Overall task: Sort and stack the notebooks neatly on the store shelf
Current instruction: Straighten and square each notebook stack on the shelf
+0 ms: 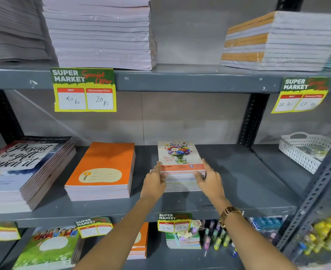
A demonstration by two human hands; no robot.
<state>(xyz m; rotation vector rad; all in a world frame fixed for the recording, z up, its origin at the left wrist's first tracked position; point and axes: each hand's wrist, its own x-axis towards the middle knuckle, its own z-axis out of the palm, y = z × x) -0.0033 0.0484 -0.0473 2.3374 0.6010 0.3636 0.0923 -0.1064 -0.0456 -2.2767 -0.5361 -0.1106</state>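
- Left hand (154,182) and right hand (209,180) clasp the flower-cover notebook stack (180,164) between them.
- Each grip presses a near corner; the stack rests on the shelf (238,172).

A single head-worn wide-angle camera faces a grey metal store shelf (238,172) head-on and tilts slightly down. It sits close: both forearms reach in from the bottom edge, and the left hand (154,184) and right hand (209,181) meet near the centre of the frame. Above the hands the upper shelf board (180,80) crosses the view; below the wrists a lower tier shows. Straight lines bow toward the edges. No second view overlaps it.
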